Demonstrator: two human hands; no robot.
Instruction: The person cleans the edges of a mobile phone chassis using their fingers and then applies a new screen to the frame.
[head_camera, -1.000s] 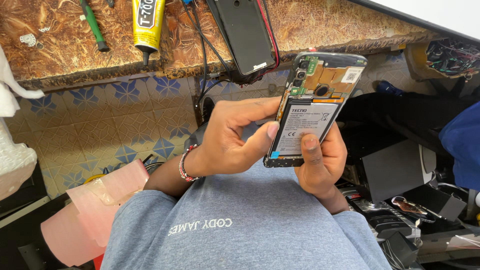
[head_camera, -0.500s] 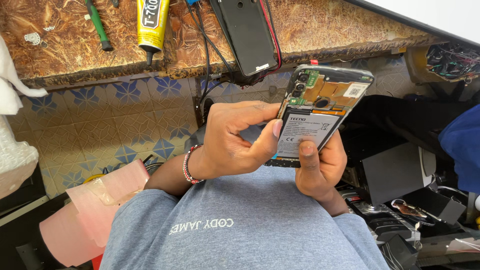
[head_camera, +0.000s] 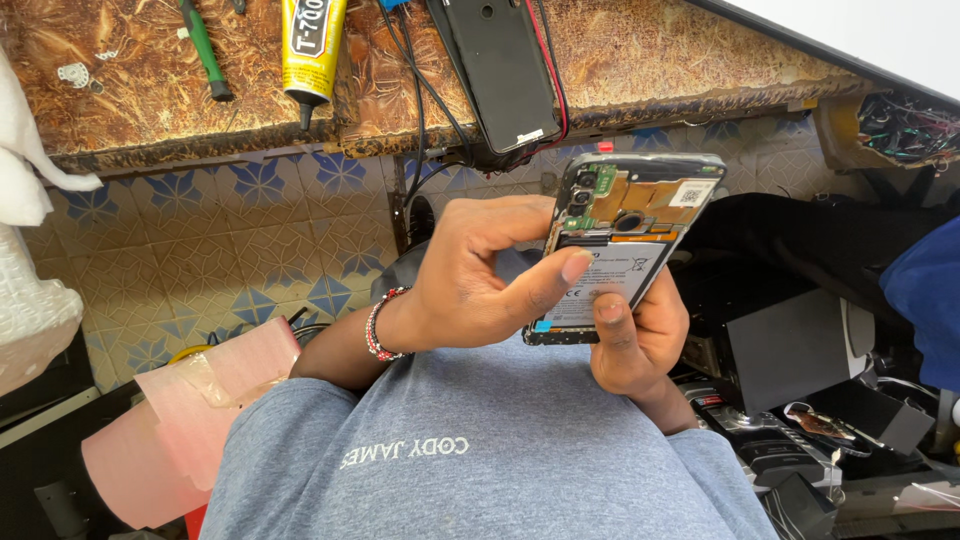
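Opened phone (head_camera: 625, 245) with white battery label, held in both hands' grip, left hand (head_camera: 470, 285), right hand (head_camera: 635, 345).

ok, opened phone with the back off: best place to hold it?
Probably the opened phone by its long side edges, from beneath, as the right hand cradles it. The exposed battery and circuit board face up, so avoid them; the left hand thumb already rests there.
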